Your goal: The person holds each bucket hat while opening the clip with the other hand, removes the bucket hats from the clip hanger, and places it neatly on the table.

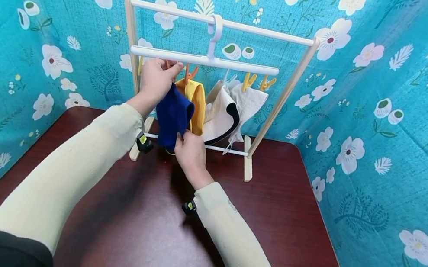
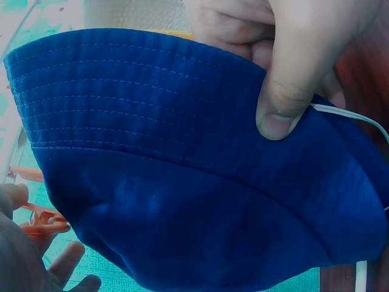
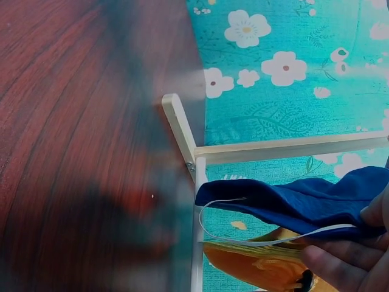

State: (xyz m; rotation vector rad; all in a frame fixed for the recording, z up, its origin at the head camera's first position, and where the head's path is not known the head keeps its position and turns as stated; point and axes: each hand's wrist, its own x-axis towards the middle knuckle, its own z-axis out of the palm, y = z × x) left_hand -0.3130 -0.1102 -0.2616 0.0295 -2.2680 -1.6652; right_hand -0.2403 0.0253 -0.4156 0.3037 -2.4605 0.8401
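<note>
Right hand (image 1: 192, 151) pinched blue hat (image 1: 174, 116) at five o'clock; left hand (image 1: 156, 79), eleven o'clock, seemingly pinched orange clip (image 2: 58, 228). Only left wrist view showed brim stitching (image 2: 121, 103).

Hands: two, one left hand (image 1: 156, 79), one right hand (image 1: 191, 153). Wrist devices (image 1: 144, 142): two. Rack (image 1: 283, 97): one. Hanger (image 1: 240, 66): one. Hanging fabric pieces, four by my count: one blue hat (image 1: 172, 116), one yellow piece (image 1: 199, 106), one black-edged cream piece (image 1: 217, 121), one off-white piece (image 1: 250, 100). Yellow pegs (image 1: 247, 83): three visible. Orange pegs (image 1: 190, 75): at least two. Pale pegs (image 1: 226, 74): overlapped, count uncertain.
</note>
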